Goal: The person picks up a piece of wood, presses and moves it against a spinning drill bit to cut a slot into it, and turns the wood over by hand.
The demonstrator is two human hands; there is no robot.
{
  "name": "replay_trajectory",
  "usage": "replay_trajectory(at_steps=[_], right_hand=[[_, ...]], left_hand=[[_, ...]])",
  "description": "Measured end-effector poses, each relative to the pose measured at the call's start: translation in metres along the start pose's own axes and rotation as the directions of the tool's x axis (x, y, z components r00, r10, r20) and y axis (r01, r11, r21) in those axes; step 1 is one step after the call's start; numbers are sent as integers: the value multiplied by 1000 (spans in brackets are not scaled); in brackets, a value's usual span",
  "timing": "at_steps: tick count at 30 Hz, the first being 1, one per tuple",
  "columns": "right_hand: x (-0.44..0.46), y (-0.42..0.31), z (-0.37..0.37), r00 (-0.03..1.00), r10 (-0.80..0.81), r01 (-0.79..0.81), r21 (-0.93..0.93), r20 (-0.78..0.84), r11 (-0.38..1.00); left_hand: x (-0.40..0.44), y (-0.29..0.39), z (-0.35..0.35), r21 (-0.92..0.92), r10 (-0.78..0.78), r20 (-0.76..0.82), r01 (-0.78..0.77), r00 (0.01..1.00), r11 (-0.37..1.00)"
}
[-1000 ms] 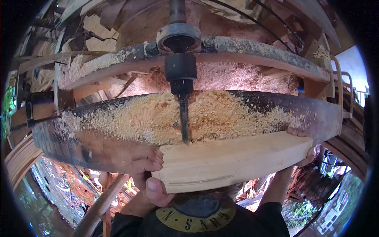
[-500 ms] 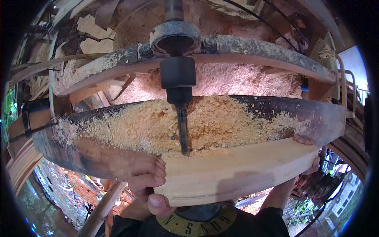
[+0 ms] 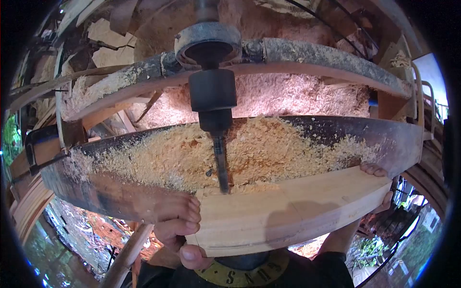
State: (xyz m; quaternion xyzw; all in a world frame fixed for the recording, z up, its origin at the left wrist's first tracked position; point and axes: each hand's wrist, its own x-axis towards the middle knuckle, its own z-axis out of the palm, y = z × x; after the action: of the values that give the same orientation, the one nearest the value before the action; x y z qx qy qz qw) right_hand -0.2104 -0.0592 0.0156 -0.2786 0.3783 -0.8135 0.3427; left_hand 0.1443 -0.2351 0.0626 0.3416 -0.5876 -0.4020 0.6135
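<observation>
A pale wooden board (image 3: 288,209) lies flat on the dark worktable (image 3: 115,192), its long far edge beside the drill bit (image 3: 220,165). My left hand (image 3: 180,223) grips the board's left end, fingers on top and against the end, thumb at the near lower corner. At the far right end, my right hand (image 3: 377,185) is wrapped round the board, fingertips on top and the rest partly hidden beneath. The bit hangs from a dark drill chuck (image 3: 213,91), its tip at the board's far edge near the left corner. Whether the tip touches the wood I cannot tell.
Wood shavings (image 3: 259,149) are heaped around the bit and across the tabletop. Behind stands a dusty wooden beam (image 3: 331,57) with a metal ring (image 3: 208,41) around the spindle. A round wooden pole (image 3: 127,257) slants below the table at left.
The whole view has shifted slightly. Both hands keep their hold on the board, and the bit stays by its far edge near the left corner.
</observation>
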Motion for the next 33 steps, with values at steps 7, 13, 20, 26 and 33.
replay_trajectory(at_steps=[7,13,20,26,33], right_hand=[[0,0,1,1000,3,-3,8,2,1000],[1,-1,3,1000,11,-11,17,8,1000],[5,0,3,1000,15,-16,40,20,999],[7,-1,3,1000,10,-11,52,21,999],[8,0,-5,998,-11,8,53,65,999]], left_hand=[[4,5,9,58,-11,-42,13,999,998],[5,1,8,-12,22,2,-22,1000,1000],[11,-12,-19,-122,64,219,-38,974,992],[3,-5,-22,0,-41,196,42,980,999],[16,-4,-6,96,-1,146,-13,989,995]])
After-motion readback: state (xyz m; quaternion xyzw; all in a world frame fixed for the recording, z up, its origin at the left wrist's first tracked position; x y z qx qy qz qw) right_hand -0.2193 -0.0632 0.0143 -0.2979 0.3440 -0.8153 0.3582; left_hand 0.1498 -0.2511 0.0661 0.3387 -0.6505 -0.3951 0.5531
